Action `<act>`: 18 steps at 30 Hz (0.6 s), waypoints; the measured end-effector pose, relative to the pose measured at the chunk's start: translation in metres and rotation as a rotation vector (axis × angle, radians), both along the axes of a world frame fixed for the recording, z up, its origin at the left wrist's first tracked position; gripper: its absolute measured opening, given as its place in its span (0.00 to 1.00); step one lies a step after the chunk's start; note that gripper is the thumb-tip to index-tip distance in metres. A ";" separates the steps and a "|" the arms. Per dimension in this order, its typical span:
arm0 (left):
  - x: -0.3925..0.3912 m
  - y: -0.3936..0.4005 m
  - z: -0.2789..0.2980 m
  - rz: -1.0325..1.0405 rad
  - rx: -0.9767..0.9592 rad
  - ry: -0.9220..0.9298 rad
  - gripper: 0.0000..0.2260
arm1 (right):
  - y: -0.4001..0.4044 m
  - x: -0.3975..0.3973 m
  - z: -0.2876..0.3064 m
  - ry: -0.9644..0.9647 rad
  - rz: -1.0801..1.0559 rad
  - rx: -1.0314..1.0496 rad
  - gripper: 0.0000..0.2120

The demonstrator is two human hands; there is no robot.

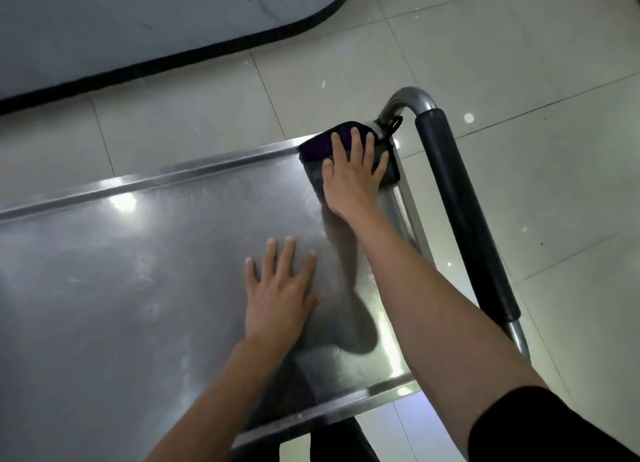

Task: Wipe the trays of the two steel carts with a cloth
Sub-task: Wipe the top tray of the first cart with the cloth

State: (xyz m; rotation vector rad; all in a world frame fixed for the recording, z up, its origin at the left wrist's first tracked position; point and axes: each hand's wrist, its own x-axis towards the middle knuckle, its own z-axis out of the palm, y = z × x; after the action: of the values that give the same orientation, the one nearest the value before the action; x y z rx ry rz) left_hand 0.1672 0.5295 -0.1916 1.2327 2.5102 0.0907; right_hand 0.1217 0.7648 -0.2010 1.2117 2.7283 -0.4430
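The right hand [353, 174] lies flat with straight, spread fingers pressing a folded dark purple-and-grey cloth [313, 149] into the far right corner of the shiny steel cart tray [138, 288], just beside the cart's curved steel handle with its black foam sleeve [464, 212]. The left hand [280, 288] rests open, palm down, on the bare tray surface nearer the person. Pale glossy floor tiles [519, 45] surround the cart.

Tray [138, 288] surface lies open leftward; raised rim [194, 167] and padded handle [464, 215] block far corner.
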 end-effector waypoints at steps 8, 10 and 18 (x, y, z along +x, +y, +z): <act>-0.008 -0.006 -0.010 -0.011 -0.018 -0.088 0.43 | 0.010 -0.005 0.005 0.013 0.074 -0.022 0.27; -0.008 -0.004 -0.009 -0.007 -0.034 -0.085 0.42 | 0.006 0.011 0.006 0.005 0.117 -0.018 0.27; -0.011 0.000 0.000 -0.023 -0.100 -0.120 0.41 | -0.052 0.123 0.006 -0.009 0.140 -0.033 0.26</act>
State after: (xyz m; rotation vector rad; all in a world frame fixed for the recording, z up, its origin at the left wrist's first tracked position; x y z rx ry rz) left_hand 0.1561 0.5296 -0.1920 1.1803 2.3677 0.0319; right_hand 0.2449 0.7130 -0.1950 1.0037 2.7641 -0.4627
